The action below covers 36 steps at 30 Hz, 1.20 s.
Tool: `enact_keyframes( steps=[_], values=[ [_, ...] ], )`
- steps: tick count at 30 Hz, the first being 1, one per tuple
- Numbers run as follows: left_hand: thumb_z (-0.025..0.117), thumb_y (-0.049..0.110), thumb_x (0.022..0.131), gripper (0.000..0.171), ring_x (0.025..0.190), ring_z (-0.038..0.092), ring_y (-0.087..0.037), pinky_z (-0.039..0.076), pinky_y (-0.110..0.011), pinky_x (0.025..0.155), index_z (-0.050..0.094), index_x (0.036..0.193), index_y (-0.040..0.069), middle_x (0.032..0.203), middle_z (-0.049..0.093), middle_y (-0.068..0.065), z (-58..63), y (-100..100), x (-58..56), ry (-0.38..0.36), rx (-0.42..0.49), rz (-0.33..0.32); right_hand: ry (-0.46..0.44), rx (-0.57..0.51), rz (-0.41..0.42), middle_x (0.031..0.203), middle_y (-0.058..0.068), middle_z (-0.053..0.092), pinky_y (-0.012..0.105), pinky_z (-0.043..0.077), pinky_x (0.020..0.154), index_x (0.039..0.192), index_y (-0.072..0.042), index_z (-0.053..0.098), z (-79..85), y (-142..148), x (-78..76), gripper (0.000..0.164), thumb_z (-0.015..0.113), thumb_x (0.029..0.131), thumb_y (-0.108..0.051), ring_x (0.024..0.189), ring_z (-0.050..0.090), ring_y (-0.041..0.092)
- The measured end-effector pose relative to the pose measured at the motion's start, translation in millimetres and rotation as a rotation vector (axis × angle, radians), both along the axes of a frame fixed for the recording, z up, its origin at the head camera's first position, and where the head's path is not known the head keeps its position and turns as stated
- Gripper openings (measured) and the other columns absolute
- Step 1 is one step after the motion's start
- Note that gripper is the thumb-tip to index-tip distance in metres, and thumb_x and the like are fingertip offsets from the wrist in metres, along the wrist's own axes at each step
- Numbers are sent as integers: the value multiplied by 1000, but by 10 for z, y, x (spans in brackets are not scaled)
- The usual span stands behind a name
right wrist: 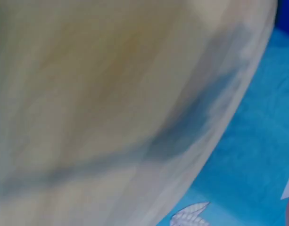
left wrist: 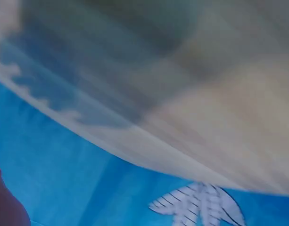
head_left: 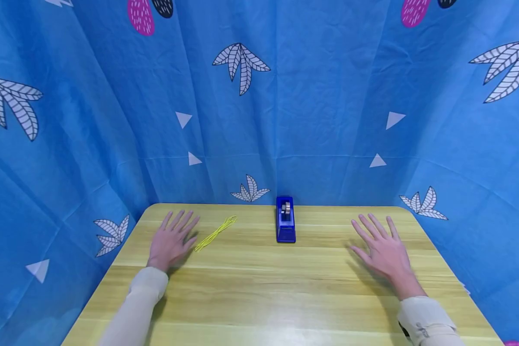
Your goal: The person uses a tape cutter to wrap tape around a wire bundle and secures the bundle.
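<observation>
My left hand is spread palm down over the left side of the wooden table, its fingers straight and holding nothing. Just right of its fingertips lies a bundle of thin yellow strings, set at a slant. A blue tape dispenser stands near the table's back edge, a roll on its hub. Over the right side, my right hand has its fingers straight and spread, apart from any object. In the left wrist view only a sliver of the hand shows. The right wrist view has a corner of the dispenser.
The light wooden table has rounded back corners. A blue curtain with leaf and triangle prints hangs behind it and along both sides. Pale sleeves cover both forearms.
</observation>
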<state>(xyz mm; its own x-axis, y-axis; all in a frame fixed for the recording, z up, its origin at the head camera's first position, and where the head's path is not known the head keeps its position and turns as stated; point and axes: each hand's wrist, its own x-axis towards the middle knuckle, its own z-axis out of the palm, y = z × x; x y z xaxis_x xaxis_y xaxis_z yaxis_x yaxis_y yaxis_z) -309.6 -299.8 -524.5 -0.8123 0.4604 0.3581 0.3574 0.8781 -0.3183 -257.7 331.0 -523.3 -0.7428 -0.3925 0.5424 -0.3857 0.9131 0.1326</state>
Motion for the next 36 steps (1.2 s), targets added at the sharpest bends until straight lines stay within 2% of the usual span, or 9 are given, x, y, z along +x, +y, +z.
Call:
enact_keyframes(
  steps=[3, 5, 12, 16, 19, 25, 28, 32, 36],
  values=[
    [59, 47, 100, 67, 152, 38, -36, 18, -56, 129, 42, 159, 20, 165, 41, -9, 31, 226, -89, -12, 116, 11, 14, -48, 17, 158, 13, 49, 58, 13, 130, 153, -16, 51, 53, -158, -52, 73, 58, 94, -59, 147, 42, 39],
    [56, 46, 102, 66, 151, 39, -37, 21, -58, 128, 40, 160, 20, 163, 43, -10, 49, 401, -142, -32, 215, 10, -18, -105, 11, 156, 15, 50, 59, 19, 127, 153, -15, 50, 96, -282, -80, 71, 55, 97, -59, 146, 41, 40],
    [50, 45, 107, 65, 148, 39, -39, 27, -62, 124, 29, 164, 22, 162, 44, -12, 134, 1085, -242, -192, 523, 16, -278, -494, -15, 144, 20, 56, 67, 37, 111, 155, -14, 48, 248, -799, -167, 59, 55, 105, -45, 136, 47, 43],
    [47, 47, 109, 64, 146, 40, -40, 30, -65, 121, 26, 165, 26, 160, 45, -14, 149, 1464, -294, -330, 719, 38, -382, -718, 21, 127, 20, 64, 57, 48, 99, 145, -5, 57, 308, -1053, -262, 51, 54, 108, -40, 120, 57, 38],
    [44, 49, 109, 63, 143, 43, -40, 34, -65, 118, 26, 165, 27, 158, 47, -14, 142, 1723, -328, -422, 861, 32, -445, -836, 33, 118, 18, 67, 47, 51, 95, 136, -1, 64, 334, -1210, -346, 46, 53, 109, -36, 111, 61, 34],
    [46, 46, 110, 59, 136, 52, -35, 45, -59, 112, 30, 164, 29, 152, 52, -11, 80, 2129, -372, -583, 1108, 4, -589, -975, -27, 120, 18, 67, 39, 50, 93, 128, 1, 69, 286, -1462, -474, 47, 54, 108, -39, 109, 60, 30],
    [47, 44, 110, 57, 133, 53, -34, 47, -55, 110, 33, 163, 28, 150, 54, -10, 59, 2262, -399, -631, 1209, 8, -680, -1042, -48, 122, 21, 66, 40, 52, 93, 128, 1, 68, 230, -1556, -520, 50, 54, 108, -41, 111, 61, 34],
    [48, 39, 110, 55, 130, 56, -36, 50, -54, 107, 36, 161, 20, 147, 55, -14, 20, 2398, -453, -660, 1293, -6, -749, -1111, -60, 127, 26, 65, 45, 54, 96, 129, 2, 67, 149, -1646, -561, 50, 55, 107, -40, 116, 62, 40],
    [49, 33, 110, 54, 129, 57, -39, 51, -53, 107, 38, 160, 17, 145, 57, -16, -39, 2507, -485, -687, 1328, 1, -783, -1142, -68, 129, 27, 65, 49, 52, 101, 127, 2, 69, 89, -1734, -579, 46, 55, 107, -37, 119, 61, 42]
  ],
)
